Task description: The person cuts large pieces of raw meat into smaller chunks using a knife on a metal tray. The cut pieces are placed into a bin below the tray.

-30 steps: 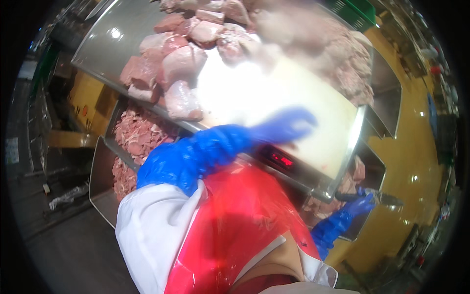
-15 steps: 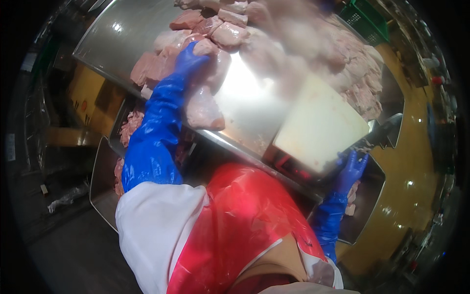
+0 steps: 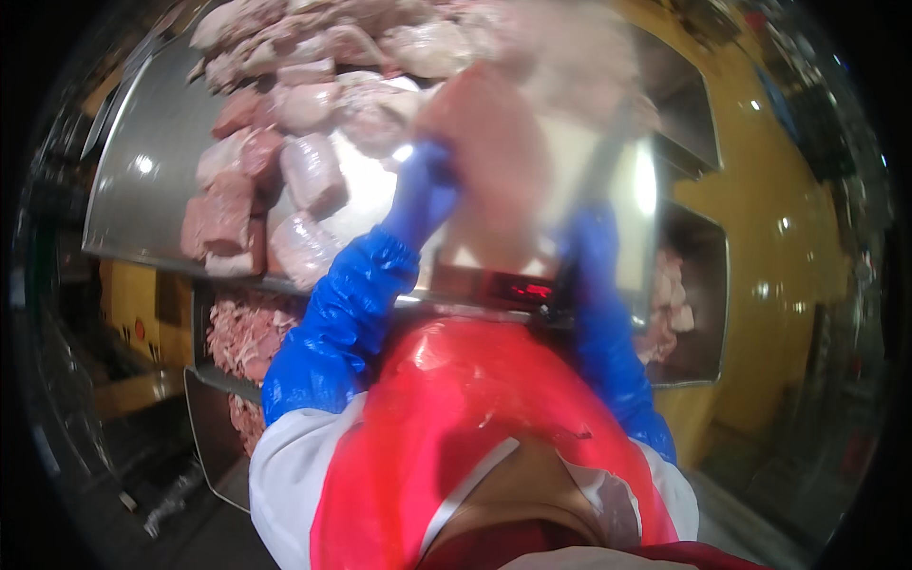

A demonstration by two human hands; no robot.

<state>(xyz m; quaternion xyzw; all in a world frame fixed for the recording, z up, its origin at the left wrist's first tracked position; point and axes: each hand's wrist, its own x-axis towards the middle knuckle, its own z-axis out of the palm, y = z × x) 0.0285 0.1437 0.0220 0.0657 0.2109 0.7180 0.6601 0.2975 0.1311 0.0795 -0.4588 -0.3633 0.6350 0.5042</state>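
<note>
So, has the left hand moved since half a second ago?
Yes: the left hand moved rightward, from the raw meat chunks toward the white cutting board.

Opens at right onto a glossy yellow floor flecked with white reflections; darkens to grey flooring at lower left; glints off the steel counter; blurs into dim clutter at far right.

- Metal table gleams, smooth, left of the left hand.
- Wrinkled plastic sleeve cover shines just behind that hand.
- Red plastic apron looks glossy, farther behind it.
</note>
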